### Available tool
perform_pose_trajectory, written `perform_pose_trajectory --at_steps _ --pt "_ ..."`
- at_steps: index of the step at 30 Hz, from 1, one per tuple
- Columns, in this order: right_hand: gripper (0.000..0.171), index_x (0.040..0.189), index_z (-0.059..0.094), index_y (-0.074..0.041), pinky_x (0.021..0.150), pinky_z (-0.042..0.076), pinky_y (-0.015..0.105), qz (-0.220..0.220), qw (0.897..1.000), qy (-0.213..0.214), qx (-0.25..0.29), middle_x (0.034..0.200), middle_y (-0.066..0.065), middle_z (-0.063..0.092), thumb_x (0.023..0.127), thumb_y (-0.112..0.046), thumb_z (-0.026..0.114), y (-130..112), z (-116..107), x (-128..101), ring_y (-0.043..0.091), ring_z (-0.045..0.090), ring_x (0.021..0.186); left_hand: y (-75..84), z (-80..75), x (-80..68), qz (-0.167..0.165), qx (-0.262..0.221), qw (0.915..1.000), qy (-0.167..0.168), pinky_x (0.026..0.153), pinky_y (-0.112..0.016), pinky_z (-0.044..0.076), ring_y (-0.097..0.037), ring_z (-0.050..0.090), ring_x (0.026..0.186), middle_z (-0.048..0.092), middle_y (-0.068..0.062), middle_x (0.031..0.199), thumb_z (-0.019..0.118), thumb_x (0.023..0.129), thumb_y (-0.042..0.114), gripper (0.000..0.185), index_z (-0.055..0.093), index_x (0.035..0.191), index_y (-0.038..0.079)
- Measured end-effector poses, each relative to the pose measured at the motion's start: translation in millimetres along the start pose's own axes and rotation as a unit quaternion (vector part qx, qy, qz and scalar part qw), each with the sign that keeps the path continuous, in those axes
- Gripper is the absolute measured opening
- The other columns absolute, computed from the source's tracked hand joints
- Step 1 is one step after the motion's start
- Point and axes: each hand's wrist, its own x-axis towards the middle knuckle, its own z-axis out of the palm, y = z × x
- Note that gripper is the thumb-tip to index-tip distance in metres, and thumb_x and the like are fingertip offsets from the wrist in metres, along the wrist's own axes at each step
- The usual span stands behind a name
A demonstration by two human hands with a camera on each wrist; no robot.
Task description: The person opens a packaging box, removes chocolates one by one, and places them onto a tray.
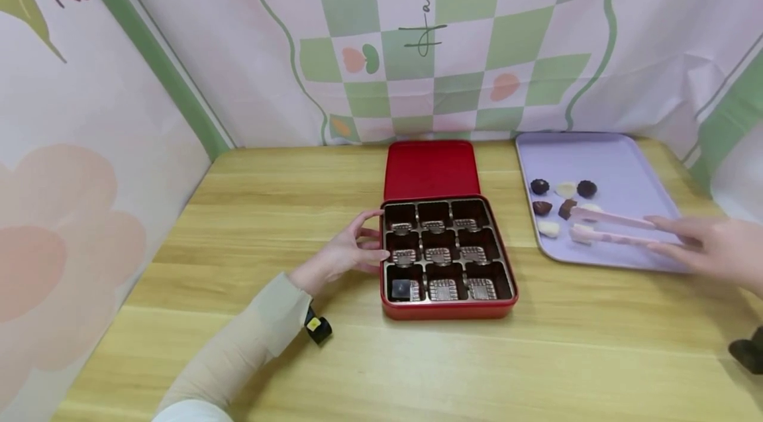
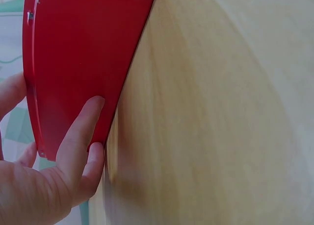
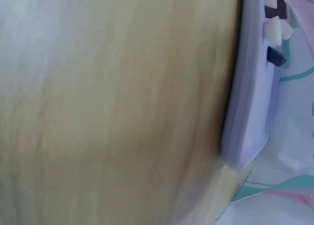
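Note:
My left hand (image 1: pixel 346 250) rests its fingertips along the left side of a red tin (image 1: pixel 450 311); in the left wrist view, extended fingers (image 2: pixel 81 132) touch the red wall. A dark plastic insert divides the tin into several compartments, and a dark square chocolate (image 1: pixel 401 289) sits in the front left one. On the right, my right hand (image 1: pixel 715 250) holds pink tongs (image 1: pixel 620 217) over a lilac tray (image 1: pixel 608 157). Their tips are parted, the upper one close beside a brown square chocolate (image 1: pixel 567 209) and overlapping a white piece.
The tin's red lid (image 1: pixel 432 170) lies open behind it. Around the tongs' tips are dark round chocolates (image 1: pixel 587 189), a brown one (image 1: pixel 542 208) and white pieces (image 1: pixel 548 229). A printed cloth (image 1: pixel 465 24) hangs behind the wooden table (image 1: pixel 286 187).

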Motion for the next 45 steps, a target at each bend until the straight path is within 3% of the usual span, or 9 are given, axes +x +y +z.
perform_pose_trajectory --at_steps 4,6,11,14,26,35,37,41,45 --pt "0.075 0.118 0.029 -0.067 0.04 0.021 0.02 -0.026 0.999 0.031 0.014 0.056 -0.02 0.03 0.067 -0.046 0.08 -11 -4 7 -0.006 0.024 0.049 -0.2 -0.2 -0.3 0.003 -0.002 1.0 -0.002 0.081 -0.049 0.058 -0.03 0.053 0.114 0.035 -0.022 0.137 0.061 0.084 -0.011 0.081 0.028 0.146 0.029" --pt "0.063 0.115 0.047 -0.061 0.039 0.02 0.018 -0.039 0.998 0.039 0.021 0.057 -0.021 0.031 0.066 -0.044 0.081 -17 -6 11 -0.007 0.023 0.049 -0.3 0.0 -0.4 0.004 -0.003 1.0 -0.003 0.081 -0.049 0.058 -0.029 0.053 0.112 0.035 -0.022 0.137 0.061 0.084 -0.011 0.082 0.027 0.146 0.029" --pt "0.052 0.104 0.073 -0.015 0.04 0.03 0.016 -0.086 0.995 0.05 0.014 0.066 -0.006 0.063 0.061 -0.042 0.083 -35 -9 24 -0.007 0.031 0.051 0.3 0.4 -0.5 -0.005 -0.004 1.0 0.003 0.08 -0.048 0.058 -0.029 0.053 0.113 0.035 -0.02 0.138 0.062 0.083 -0.012 0.082 0.03 0.145 0.031" --pt "0.058 0.103 0.072 -0.006 0.039 0.033 0.018 -0.115 0.992 0.051 -0.003 0.073 0.006 0.069 0.058 -0.041 0.084 -45 -10 32 -0.005 0.035 0.05 0.8 0.6 -0.8 -0.01 -0.004 0.9999 0.007 0.08 -0.048 0.058 -0.029 0.052 0.114 0.035 -0.019 0.138 0.062 0.083 -0.011 0.082 0.03 0.144 0.032" --pt "0.058 0.117 0.069 -0.017 0.044 0.039 0.022 -0.153 0.987 0.026 0.029 0.072 -0.008 0.063 0.064 -0.037 0.083 -85 -9 60 -0.003 0.043 0.055 0.9 1.6 -1.8 0.002 0.0 1.0 -0.001 0.081 -0.049 0.057 -0.034 0.05 0.119 0.034 -0.023 0.138 0.062 0.084 -0.01 0.082 0.027 0.146 0.029" --pt "0.055 0.107 0.072 -0.012 0.04 0.036 0.02 -0.25 0.965 0.054 0.053 0.073 -0.003 0.068 0.083 -0.06 0.059 -128 -4 94 -0.002 0.041 0.051 1.0 0.9 -1.5 0.0 -0.001 1.0 -0.003 0.081 -0.049 0.057 -0.033 0.05 0.118 0.034 -0.023 0.138 0.062 0.083 -0.01 0.082 0.027 0.147 0.028" --pt "0.055 0.105 0.073 -0.012 0.042 0.042 0.023 -0.269 0.96 0.058 0.057 0.079 0.002 0.072 0.085 -0.061 0.056 -140 -3 101 0.003 0.05 0.051 1.0 0.9 -1.7 -0.001 -0.002 1.0 -0.002 0.081 -0.049 0.057 -0.033 0.05 0.118 0.034 -0.023 0.138 0.062 0.083 -0.01 0.082 0.027 0.146 0.029" --pt "0.052 0.107 0.072 -0.014 0.047 0.048 0.026 -0.299 0.952 0.035 0.055 0.088 0.005 0.074 0.086 -0.059 0.056 -163 0 110 0.016 0.067 0.064 0.8 1.2 -1.3 -0.001 -0.001 1.0 0.0 0.081 -0.049 0.058 -0.033 0.05 0.119 0.034 -0.023 0.138 0.062 0.083 -0.01 0.082 0.028 0.146 0.029" --pt "0.052 0.111 0.071 -0.015 0.045 0.048 0.023 -0.319 0.946 0.004 0.057 0.091 0.007 0.074 0.087 -0.059 0.054 -182 3 117 0.018 0.068 0.065 1.0 1.9 -0.7 -0.001 -0.004 1.0 0.001 0.08 -0.05 0.058 -0.034 0.05 0.119 0.034 -0.023 0.138 0.062 0.083 -0.011 0.082 0.028 0.146 0.029"
